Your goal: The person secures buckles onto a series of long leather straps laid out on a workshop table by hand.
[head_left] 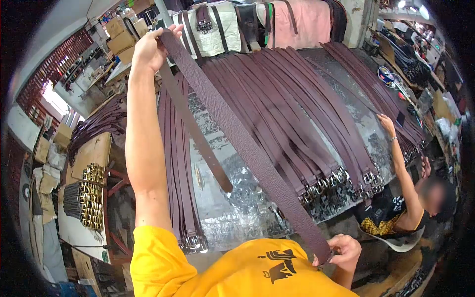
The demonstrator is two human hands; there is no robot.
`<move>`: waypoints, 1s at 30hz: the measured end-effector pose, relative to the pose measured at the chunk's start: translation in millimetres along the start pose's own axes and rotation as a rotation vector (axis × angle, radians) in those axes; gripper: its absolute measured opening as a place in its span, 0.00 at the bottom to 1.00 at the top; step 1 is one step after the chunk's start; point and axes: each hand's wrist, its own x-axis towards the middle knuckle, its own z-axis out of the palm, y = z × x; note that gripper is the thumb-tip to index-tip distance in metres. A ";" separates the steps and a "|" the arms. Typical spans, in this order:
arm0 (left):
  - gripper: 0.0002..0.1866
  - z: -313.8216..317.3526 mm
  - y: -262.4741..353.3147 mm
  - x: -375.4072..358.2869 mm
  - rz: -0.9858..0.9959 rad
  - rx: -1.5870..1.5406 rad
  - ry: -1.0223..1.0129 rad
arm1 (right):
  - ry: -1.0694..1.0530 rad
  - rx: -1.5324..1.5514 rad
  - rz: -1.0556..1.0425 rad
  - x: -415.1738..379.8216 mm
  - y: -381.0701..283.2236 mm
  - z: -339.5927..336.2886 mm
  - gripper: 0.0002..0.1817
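Observation:
A long dark brown leather belt [237,133] stretches diagonally across my view. My left hand [151,49], raised at the upper left with the arm extended, holds the belt where it folds over. From there the loose tail [200,141] hangs down, its rounded tip above the table. Close to my body at the lower right, my right hand [345,251] pinches the belt's other end; any buckle there is hidden. Behind the belt lie rows of similar brown belts [277,109], with metal buckles [324,183] along the near edge.
The belts lie on a shiny dark table [222,218]. To the right, a co-worker's hand [387,123] touches a strap beside another row of belts [371,89]. Gold buckles [92,195] sit on a side bench at left. Cloths [302,22] hang at the back.

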 end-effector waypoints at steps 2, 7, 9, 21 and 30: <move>0.20 5.6 -1.4 23.7 -0.007 0.018 0.028 | 0.055 0.047 0.097 -0.1 6.3 -11.6 0.26; 0.23 19.2 -19.8 94.5 0.016 0.018 -0.025 | 0.237 0.134 0.070 54.1 18.8 -25.0 0.23; 0.24 32.6 -24.9 116.0 0.032 -0.027 -0.054 | 0.293 0.065 0.160 78.4 17.5 -38.7 0.25; 0.25 -11.6 -210.6 215.2 -0.498 0.184 0.228 | 0.611 -0.145 0.203 117.8 49.0 -101.0 0.27; 0.36 -82.7 -335.5 -70.4 -0.806 0.017 0.148 | 0.756 -0.348 0.364 65.4 92.2 -124.4 0.25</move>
